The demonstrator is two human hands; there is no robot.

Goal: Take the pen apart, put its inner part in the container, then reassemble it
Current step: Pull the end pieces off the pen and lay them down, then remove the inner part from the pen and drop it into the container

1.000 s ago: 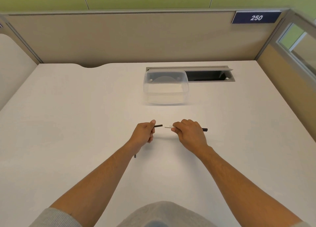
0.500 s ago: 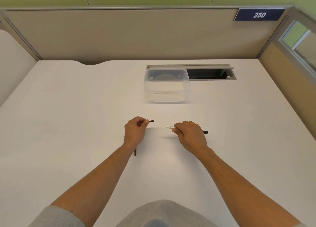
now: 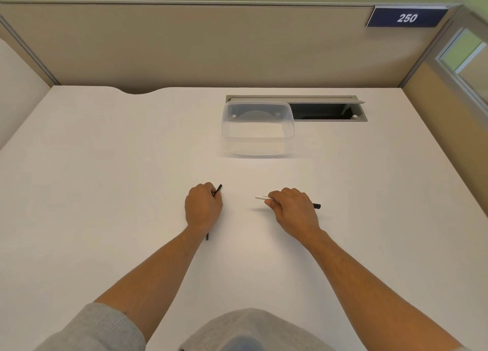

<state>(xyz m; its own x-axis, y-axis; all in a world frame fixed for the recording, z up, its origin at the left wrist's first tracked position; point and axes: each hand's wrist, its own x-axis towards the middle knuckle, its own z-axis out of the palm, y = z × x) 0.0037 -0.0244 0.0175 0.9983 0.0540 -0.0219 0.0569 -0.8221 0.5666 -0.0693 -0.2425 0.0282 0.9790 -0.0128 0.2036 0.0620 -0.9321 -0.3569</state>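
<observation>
2 hands apart, left hand [image 3: 203, 209], right hand [image 3: 294, 209]

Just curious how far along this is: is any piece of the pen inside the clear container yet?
No, the clear container shows nothing inside, and the pen pieces are in the left hand and right hand.
</observation>
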